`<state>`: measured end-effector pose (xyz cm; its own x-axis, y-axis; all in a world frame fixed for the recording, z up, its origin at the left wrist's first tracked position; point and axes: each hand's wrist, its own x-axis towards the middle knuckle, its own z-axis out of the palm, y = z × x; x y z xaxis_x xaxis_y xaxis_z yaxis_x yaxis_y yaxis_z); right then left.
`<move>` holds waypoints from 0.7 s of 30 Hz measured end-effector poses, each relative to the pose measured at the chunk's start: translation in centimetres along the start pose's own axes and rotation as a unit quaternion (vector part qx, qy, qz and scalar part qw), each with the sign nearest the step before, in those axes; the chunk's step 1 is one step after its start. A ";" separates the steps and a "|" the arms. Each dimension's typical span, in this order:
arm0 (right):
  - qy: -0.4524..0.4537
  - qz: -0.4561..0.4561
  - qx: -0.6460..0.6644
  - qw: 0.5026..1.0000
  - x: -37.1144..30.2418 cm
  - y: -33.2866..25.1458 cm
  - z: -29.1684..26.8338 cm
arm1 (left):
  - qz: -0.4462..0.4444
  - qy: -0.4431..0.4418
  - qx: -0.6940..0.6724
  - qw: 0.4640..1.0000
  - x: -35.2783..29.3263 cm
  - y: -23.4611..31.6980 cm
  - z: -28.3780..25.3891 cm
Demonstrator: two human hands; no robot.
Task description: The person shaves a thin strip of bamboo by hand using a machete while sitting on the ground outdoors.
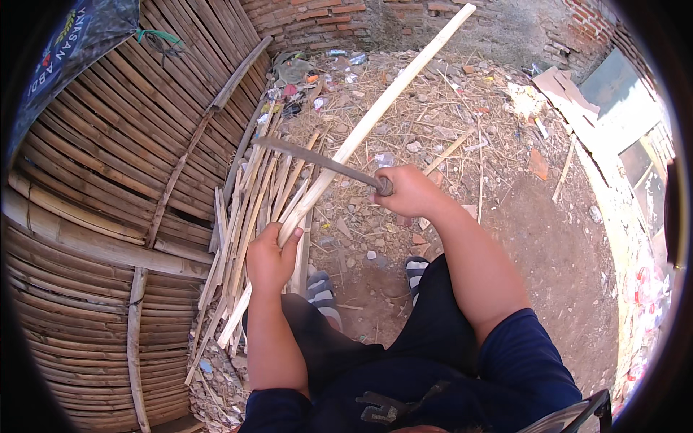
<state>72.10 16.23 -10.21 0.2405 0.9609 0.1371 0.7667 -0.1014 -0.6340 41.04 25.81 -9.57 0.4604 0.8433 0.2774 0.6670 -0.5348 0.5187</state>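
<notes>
A long pale bamboo strip (375,112) slants from beside my left thigh up toward the brick wall. My left hand (271,257) is closed around its lower part, thumb on top. In my right hand (408,191) is the handle of a machete, fingers wrapped round it. The dark machete blade (317,156) points left and crosses over the strip above my left hand. Whether its edge touches the strip I cannot tell. Under and beside my left hand lies a pile of split bamboo strips (249,209).
A bamboo slat wall (94,173) stands close on the left, with a printed tarp (79,50) over its top corner. A brick wall (339,22) closes the far side. Rubble and litter (361,79) cover the far ground. Boards (567,94) lean at the right.
</notes>
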 end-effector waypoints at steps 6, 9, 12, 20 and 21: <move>-0.012 0.022 -0.005 1.000 0.3 0.7 -2.0 | -0.018 -0.011 0.018 1.000 -0.5 -0.4 -0.8; 0.060 0.136 0.054 0.987 0.8 1.8 -3.6 | -0.011 -0.001 0.006 1.000 -0.5 -0.9 -1.0; 0.065 0.124 0.082 0.987 0.8 1.7 -2.4 | -0.012 -0.001 0.001 1.000 -0.4 -0.8 -0.7; -0.023 -0.009 -0.029 0.999 0.2 0.5 -0.9 | -0.024 -0.021 0.021 0.999 -0.4 -0.6 -0.7; 0.007 0.003 -0.008 1.000 0.5 1.7 -1.6 | -0.015 -0.016 0.023 1.000 -0.5 -0.6 -0.7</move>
<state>74.46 16.11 -10.05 0.2526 0.9569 0.1434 0.7751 -0.1114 -0.6220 39.96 25.80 -9.44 0.4578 0.8571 0.2362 0.7065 -0.5120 0.4887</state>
